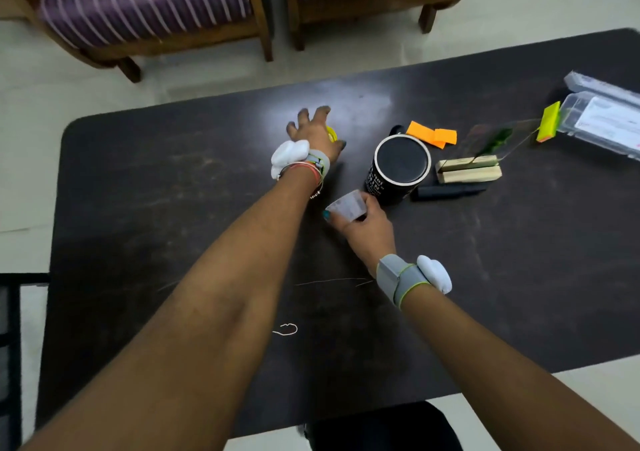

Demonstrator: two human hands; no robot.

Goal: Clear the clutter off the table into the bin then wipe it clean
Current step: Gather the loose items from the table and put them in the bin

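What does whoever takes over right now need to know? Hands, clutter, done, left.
Left hand: open, fingers spread over a yellow item; contact unclear.
Right hand: holds small clear cup beside black mug.
On table: orange notes, wooden stand, black marker, clear case, white loop.
Done: nothing shown binned; bin not in view.
Left: bin everything, then wipe.

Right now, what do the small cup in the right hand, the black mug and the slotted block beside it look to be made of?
The small cup, held by the right hand: likely thin plastic, cloudy and translucent. The black mug: probably glazed ceramic, thick pale rim, white print on the side. The slotted block: looks like bare pale wood, matt, square-cut edges.
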